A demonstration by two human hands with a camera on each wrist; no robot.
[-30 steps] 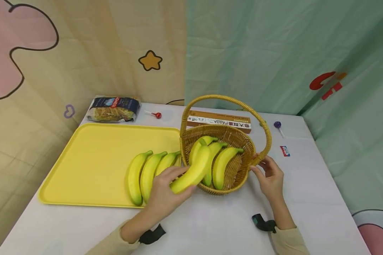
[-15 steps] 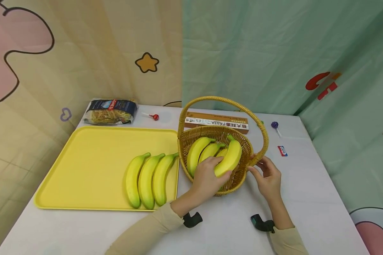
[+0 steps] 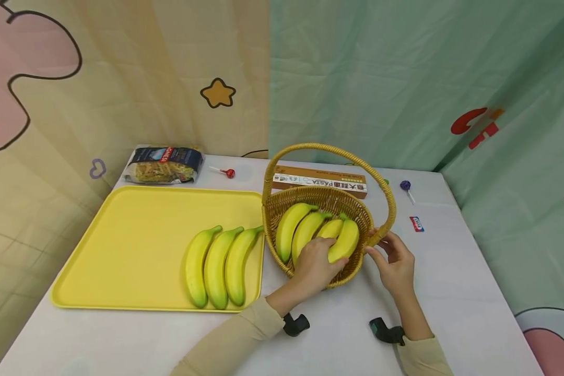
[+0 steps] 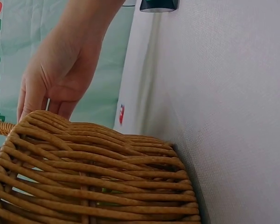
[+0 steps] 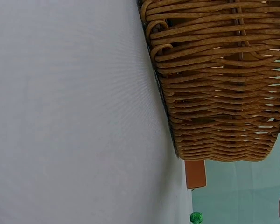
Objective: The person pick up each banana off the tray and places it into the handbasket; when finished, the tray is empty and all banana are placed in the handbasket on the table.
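Inside the wicker basket (image 3: 326, 195), my left hand (image 3: 313, 264) grips a banana (image 3: 347, 240) at the right end of a row. Beside it, towards the left, lie several more bananas (image 3: 291, 228), partly covered by the hand. My right hand (image 3: 397, 265) pinches the basket's right rim where the tall arched handle (image 3: 331, 150) meets it. The left wrist view shows the basket's woven outer side (image 4: 98, 182) with my right hand (image 4: 60, 74) at its rim. Woven wall (image 5: 219, 88) fills the upper right of the right wrist view.
A yellow tray (image 3: 131, 245) left of the basket bears three bananas (image 3: 216, 266) at its right end. Behind stand a pasta bag (image 3: 163, 166), a red lollipop (image 3: 228, 173) and a long pasta box (image 3: 319, 180). A purple lollipop (image 3: 406, 186) and small red-blue packet (image 3: 416, 224) lie right.
My left hand has carried the banana from over the basket's left side rightward and lowered it in beside the others. The right hand stays at the rim.
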